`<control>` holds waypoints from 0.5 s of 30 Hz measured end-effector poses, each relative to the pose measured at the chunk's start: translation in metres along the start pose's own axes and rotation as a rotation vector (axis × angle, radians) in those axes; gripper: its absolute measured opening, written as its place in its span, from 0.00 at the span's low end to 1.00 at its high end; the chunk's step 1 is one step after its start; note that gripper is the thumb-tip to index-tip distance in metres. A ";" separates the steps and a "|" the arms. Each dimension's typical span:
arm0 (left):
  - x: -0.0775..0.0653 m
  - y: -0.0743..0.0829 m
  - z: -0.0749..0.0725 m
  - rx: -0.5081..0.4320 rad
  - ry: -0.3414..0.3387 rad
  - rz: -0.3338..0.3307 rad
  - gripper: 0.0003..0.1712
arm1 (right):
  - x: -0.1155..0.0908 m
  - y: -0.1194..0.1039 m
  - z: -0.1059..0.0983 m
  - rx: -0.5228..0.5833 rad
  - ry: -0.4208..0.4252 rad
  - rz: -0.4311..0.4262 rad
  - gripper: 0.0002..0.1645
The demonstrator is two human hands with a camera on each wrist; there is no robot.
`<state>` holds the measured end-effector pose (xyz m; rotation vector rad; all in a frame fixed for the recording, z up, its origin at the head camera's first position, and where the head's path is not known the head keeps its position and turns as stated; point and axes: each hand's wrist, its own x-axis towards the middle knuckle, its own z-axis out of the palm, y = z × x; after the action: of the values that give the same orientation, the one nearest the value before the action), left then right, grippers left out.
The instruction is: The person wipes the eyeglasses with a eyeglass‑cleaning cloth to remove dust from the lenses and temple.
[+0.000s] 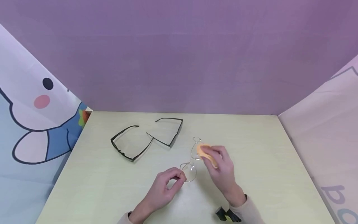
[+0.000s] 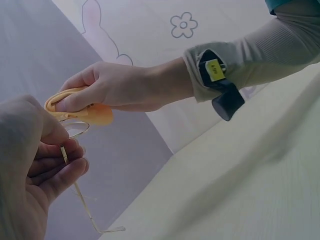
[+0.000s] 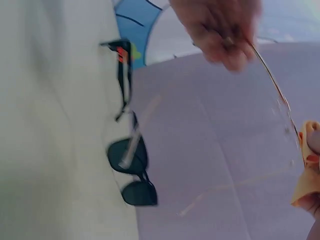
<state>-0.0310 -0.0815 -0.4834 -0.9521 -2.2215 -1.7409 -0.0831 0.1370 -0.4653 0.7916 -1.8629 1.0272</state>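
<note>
Near the middle of the table, a pair of round, thin metal-rimmed eyeglasses (image 1: 191, 173) is held up between both hands. My left hand (image 1: 163, 189) pinches the frame at the edge of the nearer lens, with thumb and fingers curled. My right hand (image 1: 222, 169) holds a folded orange cloth (image 1: 207, 154) against the farther lens, and the cloth hides part of it. In the left wrist view a thin gold temple arm (image 2: 86, 207) hangs below the left fingers. The right wrist view shows the cloth (image 3: 304, 187) at its right edge, touching the rim.
Two black-framed pairs lie on the table left of my hands: one pair of glasses (image 1: 121, 152) farther left, and another (image 1: 175, 137) with dark lenses closer in. A black camera mount (image 1: 227, 215) is at the right wrist. Purple and printed cloth panels surround the table (image 1: 268, 161).
</note>
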 end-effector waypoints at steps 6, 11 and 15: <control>0.002 -0.001 0.001 0.000 0.010 0.006 0.09 | -0.002 -0.007 0.003 0.040 -0.071 -0.090 0.17; 0.002 0.000 0.003 0.003 0.010 0.007 0.09 | 0.008 -0.001 -0.003 -0.003 -0.008 0.015 0.19; 0.002 0.001 0.004 0.005 -0.001 0.015 0.09 | 0.010 0.002 -0.007 -0.015 0.008 0.056 0.19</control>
<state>-0.0311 -0.0770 -0.4832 -0.9660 -2.2124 -1.7286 -0.0866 0.1424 -0.4545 0.7290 -1.8934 1.0487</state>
